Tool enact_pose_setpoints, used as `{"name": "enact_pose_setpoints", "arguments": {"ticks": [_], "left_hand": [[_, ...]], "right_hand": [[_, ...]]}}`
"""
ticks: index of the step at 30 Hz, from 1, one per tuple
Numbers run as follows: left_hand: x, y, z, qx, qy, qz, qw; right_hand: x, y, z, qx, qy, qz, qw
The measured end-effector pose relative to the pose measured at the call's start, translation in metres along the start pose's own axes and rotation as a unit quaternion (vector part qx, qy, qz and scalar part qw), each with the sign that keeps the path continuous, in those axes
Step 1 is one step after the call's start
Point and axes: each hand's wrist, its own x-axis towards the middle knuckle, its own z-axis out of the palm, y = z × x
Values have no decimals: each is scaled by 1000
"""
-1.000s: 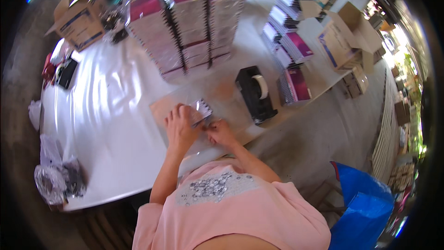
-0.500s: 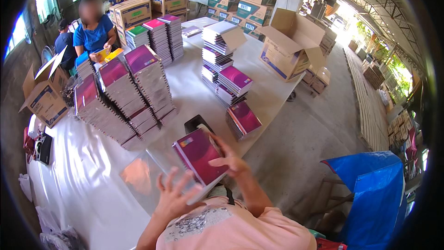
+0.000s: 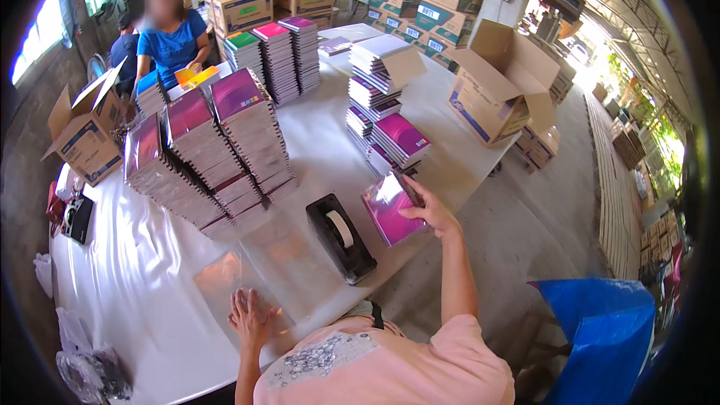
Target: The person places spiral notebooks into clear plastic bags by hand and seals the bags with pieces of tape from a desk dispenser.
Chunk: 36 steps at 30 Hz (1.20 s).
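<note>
My right hand grips a purple spiral notebook by its right side, thumb on the cover and fingers round the far edge. The notebook shines as if in clear plastic, at the spot of a small notebook pile near the table's right edge. Lower left, my left hand rests open with fingers spread on clear plastic sheets. Between the hands stands a black tape dispenser with a roll of tape. Beyond my right hand rises an uneven stack of purple notebooks.
Tall blocks of wrapped notebooks stand left of centre, more stacks behind them. An open carton sits at the far right, another at the left. A person in blue works across the white table. A blue tarp hangs lower right.
My right hand has carried the notebook away from me and rightward, from over the tape dispenser to the small pile. My left hand has dropped onto the plastic sheets. The view has shifted slightly.
</note>
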Motion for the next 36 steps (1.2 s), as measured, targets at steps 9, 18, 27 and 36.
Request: {"name": "enact_pose_setpoints", "arguments": {"ticks": [9,18,27,36], "left_hand": [[-1,9,-9,-28,2,-9,1000],[60,119,-57,-370,137,79,915],[124,327,-51,-606,-402,-160,668],[147,325,4,-713,-372,-174,568]], "right_hand": [[6,-4,-37,254,17,-70,965],[11,22,-55,-13,-15,21,1000],[0,141,-95,96,38,10,995],[-1,166,-71,-335,-58,-98,935]]}}
